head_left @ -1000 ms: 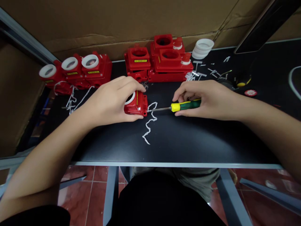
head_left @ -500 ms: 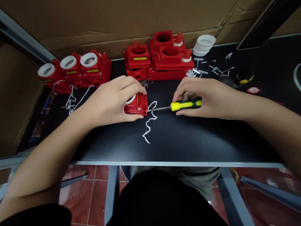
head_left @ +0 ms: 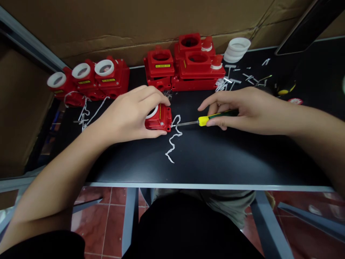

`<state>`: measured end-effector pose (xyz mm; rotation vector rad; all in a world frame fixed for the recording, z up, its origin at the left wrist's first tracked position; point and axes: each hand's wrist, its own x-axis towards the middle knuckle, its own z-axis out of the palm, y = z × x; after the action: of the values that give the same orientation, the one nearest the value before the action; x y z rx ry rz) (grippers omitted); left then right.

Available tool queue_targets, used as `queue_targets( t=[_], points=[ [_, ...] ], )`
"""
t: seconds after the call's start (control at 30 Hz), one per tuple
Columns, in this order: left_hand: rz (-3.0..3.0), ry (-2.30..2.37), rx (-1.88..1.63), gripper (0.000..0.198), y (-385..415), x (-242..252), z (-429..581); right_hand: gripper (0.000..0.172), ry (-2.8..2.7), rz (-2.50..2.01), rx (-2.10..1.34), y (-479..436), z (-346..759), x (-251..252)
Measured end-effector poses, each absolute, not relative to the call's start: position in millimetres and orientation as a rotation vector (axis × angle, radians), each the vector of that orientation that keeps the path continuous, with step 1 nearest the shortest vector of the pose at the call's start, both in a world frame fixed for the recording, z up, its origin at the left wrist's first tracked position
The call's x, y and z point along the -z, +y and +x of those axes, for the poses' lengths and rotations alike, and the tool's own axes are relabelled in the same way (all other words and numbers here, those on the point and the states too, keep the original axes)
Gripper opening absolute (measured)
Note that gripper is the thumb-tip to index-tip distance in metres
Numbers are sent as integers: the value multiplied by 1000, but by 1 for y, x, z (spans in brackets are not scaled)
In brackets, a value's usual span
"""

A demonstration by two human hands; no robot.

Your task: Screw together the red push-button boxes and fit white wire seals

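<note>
My left hand (head_left: 134, 111) is closed over a red plastic housing (head_left: 164, 117) with a white ring, pressing it to the black table; the hand covers much of it. In my right hand (head_left: 239, 109) is a screwdriver (head_left: 204, 121) with a yellow and dark green handle. Its index finger is stretched out while the thumb presses the handle. The steel shaft points left, and its tip meets the right end of the housing, where the exact contact is too small to make out. A wavy white cord (head_left: 171, 144) lies on the table by that end, passing near the shaft.
Several red housings with white rings (head_left: 104, 68) stand at the back left, with white cord beside them. More red housings (head_left: 199, 73) sit at the back middle, next to stacked white rings (head_left: 237, 50). Small metal pieces (head_left: 249, 78) lie scattered at the right. The front edge (head_left: 210, 186) runs near my body.
My right hand has shifted its grip on the screwdriver, the index finger now lifted and straighter and the handle turned. My left hand still holds the housing. The whole view has shifted slightly.
</note>
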<state>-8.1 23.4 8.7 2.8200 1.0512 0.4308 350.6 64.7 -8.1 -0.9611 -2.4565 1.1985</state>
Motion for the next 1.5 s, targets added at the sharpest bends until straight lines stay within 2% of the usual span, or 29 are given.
queue_targets(
  t=[0.17, 0.3, 0.43, 0.5, 0.7, 0.93, 1.07, 1.17, 1.23, 1.5],
  points=[
    [2798, 1066, -450, 50, 24, -8, -8, 48, -2500, -969, -1164, 65, 349, 5],
    [2827, 1079, -444, 50, 25, -8, -9, 63, -2471, -958, -1028, 66, 349, 8],
    [2807, 1105, -460, 48, 24, -7, -9, 43, -2509, -888, -845, 67, 349, 12],
    [2811, 1108, -470, 48, 24, -7, -9, 38, -2476, -902, -871, 66, 349, 12],
    [2847, 1064, -489, 49, 25, -7, -10, 51, -2374, -1002, -1042, 62, 350, 7],
    [2852, 1037, -566, 50, 25, -7, -10, 52, -2459, -1024, -1276, 64, 348, 5],
    [2869, 1016, -565, 51, 24, -8, -10, 58, -2476, -959, -1112, 67, 347, 9],
    [2858, 1034, -535, 47, 25, -8, -11, 46, -2525, -875, -903, 68, 347, 10],
    [2846, 1046, -512, 46, 25, -9, -10, 41, -2502, -892, -917, 66, 347, 8],
    [2823, 1043, -490, 48, 25, -8, -9, 52, -2388, -1052, -1137, 62, 349, 2]
  ],
)
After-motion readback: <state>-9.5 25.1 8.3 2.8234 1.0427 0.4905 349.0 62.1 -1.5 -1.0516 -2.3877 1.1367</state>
